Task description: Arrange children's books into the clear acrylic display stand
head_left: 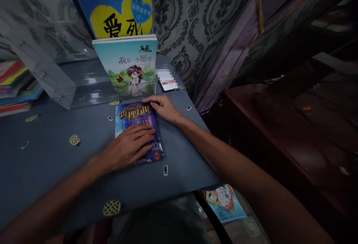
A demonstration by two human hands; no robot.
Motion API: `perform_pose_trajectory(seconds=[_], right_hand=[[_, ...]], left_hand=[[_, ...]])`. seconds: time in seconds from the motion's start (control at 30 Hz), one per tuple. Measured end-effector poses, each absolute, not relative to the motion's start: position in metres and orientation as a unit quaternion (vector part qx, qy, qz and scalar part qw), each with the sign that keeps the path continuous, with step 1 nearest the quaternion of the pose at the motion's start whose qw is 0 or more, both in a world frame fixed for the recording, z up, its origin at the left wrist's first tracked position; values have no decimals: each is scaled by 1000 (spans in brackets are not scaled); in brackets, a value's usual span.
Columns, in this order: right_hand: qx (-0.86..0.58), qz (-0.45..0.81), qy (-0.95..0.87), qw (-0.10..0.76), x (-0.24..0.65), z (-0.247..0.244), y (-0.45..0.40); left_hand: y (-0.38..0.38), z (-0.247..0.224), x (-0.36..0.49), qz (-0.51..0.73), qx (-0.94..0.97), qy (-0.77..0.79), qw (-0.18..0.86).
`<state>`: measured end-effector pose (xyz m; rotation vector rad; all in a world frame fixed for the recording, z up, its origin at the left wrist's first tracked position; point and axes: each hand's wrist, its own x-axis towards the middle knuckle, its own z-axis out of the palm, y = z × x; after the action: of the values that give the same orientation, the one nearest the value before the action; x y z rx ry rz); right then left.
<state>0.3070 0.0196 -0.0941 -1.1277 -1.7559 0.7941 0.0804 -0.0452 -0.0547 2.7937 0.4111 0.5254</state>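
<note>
A blue book [158, 139] with gold lettering lies flat on the grey-blue tabletop [92, 173]. My left hand [131, 143] rests flat on its cover, fingers stretched across the lower middle. At the book's top right corner is my right hand [162, 106], its index finger reaching over the top edge and the other fingers curled; it holds nothing that I can see. Just behind, a green and teal book [134, 68] with a cartoon child stands in a clear acrylic holder. Behind that one rises a taller blue and yellow book [112, 9].
A clear acrylic stand [53, 72] and a stack of colourful books [16, 83] are at the left. A phone [167, 81] lies behind my right hand. Patterned curtains hang at the back. On the right is a dark red table [265, 124]; a blue packet [226, 203] lies below the table edge.
</note>
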Motion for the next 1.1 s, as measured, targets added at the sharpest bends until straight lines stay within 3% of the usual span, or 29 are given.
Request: perform_pose_trajectory(seconds=[0.33, 0.77, 1.1], right_hand=[[-422, 349, -689, 475, 308, -94, 23], [-458, 319, -655, 510, 302, -103, 15], [-494, 287, -682, 457, 313, -88, -67]], left_hand=[[14, -63, 102, 193, 949, 218, 118], [19, -68, 101, 203, 940, 231, 145], [22, -70, 97, 206, 938, 224, 164]])
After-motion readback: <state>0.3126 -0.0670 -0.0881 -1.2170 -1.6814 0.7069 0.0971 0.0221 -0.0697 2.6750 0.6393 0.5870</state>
